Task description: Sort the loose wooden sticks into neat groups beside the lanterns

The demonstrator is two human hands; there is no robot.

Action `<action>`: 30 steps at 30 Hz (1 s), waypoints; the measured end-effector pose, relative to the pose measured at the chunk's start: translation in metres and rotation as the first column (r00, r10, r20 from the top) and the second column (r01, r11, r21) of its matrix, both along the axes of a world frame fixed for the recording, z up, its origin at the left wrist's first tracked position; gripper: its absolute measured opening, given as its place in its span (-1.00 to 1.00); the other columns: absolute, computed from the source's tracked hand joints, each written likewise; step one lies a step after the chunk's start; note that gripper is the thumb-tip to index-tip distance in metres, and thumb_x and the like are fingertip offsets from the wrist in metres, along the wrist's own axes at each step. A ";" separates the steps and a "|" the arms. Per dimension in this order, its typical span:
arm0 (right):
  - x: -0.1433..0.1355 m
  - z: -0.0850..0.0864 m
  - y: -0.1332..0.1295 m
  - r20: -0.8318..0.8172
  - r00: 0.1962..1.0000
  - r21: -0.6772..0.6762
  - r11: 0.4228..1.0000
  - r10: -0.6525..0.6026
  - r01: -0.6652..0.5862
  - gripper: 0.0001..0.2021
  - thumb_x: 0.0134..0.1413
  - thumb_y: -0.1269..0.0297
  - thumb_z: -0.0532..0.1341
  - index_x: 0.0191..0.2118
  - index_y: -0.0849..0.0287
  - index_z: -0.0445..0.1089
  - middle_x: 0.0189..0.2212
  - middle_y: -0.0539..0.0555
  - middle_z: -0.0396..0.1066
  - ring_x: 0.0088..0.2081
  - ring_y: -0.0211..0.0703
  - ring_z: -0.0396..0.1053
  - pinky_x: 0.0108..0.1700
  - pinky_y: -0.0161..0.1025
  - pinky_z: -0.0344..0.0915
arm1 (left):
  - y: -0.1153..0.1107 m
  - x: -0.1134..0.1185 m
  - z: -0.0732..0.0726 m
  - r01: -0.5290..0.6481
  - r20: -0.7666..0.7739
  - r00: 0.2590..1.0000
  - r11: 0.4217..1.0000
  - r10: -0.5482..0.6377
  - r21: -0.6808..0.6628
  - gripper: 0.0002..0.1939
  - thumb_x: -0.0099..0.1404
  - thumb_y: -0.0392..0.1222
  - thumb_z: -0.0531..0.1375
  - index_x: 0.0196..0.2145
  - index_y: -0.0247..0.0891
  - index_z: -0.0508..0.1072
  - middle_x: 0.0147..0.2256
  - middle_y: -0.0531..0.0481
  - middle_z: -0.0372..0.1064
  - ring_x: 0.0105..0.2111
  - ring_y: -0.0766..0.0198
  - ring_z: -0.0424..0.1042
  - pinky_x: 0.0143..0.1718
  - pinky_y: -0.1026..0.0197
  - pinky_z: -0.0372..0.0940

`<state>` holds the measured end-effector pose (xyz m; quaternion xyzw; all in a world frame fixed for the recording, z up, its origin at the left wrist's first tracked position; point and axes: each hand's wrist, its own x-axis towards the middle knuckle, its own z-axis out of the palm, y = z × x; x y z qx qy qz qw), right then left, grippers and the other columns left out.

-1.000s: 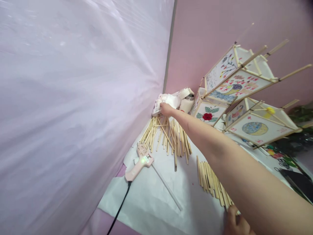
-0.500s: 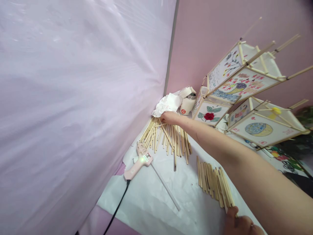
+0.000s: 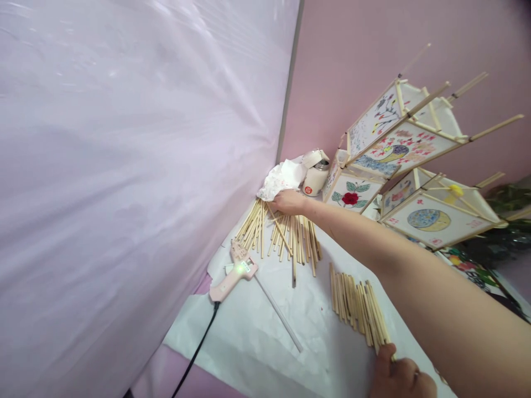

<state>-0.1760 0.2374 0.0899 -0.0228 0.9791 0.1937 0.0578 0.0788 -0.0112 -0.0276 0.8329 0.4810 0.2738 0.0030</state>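
Note:
My right hand is at the end of the outstretched arm, over the far ends of a loose spread of thin wooden sticks. Its fingers are bent down and closed around the end of a stick; the fingertips are partly hidden. At the bottom, my left hand has its fingers closed on the near end of a stick in a neat row of shorter wooden sticks. A pale pink glue gun lies left of the spread, its light lit and a clear glue stick projecting from its back.
White paper covers the table. Plastic sheeting hangs at the left. At the back are crumpled tissue and an open white flask. Painted lanterns with projecting sticks stand at the right. The glue gun's black cord runs to the front.
The whole view has shifted slightly, moving the lanterns leftward. My right hand has moved a little among the far stick ends, and several sticks beneath it lie differently. My left hand stays at the row.

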 end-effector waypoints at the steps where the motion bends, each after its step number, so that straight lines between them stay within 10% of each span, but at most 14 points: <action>1: 0.004 0.001 0.001 -0.016 1.000 0.010 1.000 0.001 -0.001 -0.78 0.14 0.50 0.09 -0.16 0.29 0.44 -0.23 0.26 0.47 -0.12 0.04 0.38 -0.14 -0.15 0.23 | -0.001 0.001 0.000 -0.031 -0.004 0.999 0.999 0.031 -0.021 -0.70 0.22 -0.14 0.10 -0.63 -0.24 0.40 -0.68 0.01 0.22 -0.54 0.26 0.21 -0.16 -0.02 0.20; 10: 0.036 0.010 -0.003 -0.072 0.971 -0.082 0.972 -0.226 0.220 -0.79 0.20 0.48 0.07 -0.23 0.21 0.46 -0.23 0.19 0.45 -0.14 -0.04 0.38 -0.20 -0.24 0.22 | -0.022 -0.003 0.005 -0.036 -0.059 0.998 0.999 0.038 0.036 -0.69 0.11 0.05 0.17 -0.56 -0.26 0.41 -0.45 -0.11 0.36 -0.34 0.07 0.35 -0.04 -0.17 0.11; 23: 0.027 -0.002 -0.018 -0.082 0.974 -0.092 0.974 -0.213 0.205 -0.77 0.17 0.52 0.03 -0.14 0.28 0.40 -0.18 0.27 0.41 -0.05 0.03 0.29 -0.17 -0.22 0.23 | -0.030 -0.018 0.024 -0.002 0.013 1.000 0.999 0.002 -0.035 -0.77 0.16 -0.07 0.12 -0.48 -0.27 0.44 -0.37 -0.12 0.37 -0.23 0.10 0.28 0.02 -0.11 0.05; 30: 0.089 0.008 -0.030 -0.201 0.781 -0.386 0.781 -0.591 0.492 -0.85 0.13 0.48 0.10 -0.22 0.27 0.40 -0.23 0.23 0.46 -0.17 -0.04 0.38 -0.25 -0.26 0.22 | -0.030 -0.020 0.026 0.032 0.029 0.999 0.998 -0.031 -0.053 -0.69 0.20 0.00 0.08 -0.43 -0.31 0.45 -0.39 -0.13 0.30 -0.25 0.05 0.28 0.00 -0.18 0.01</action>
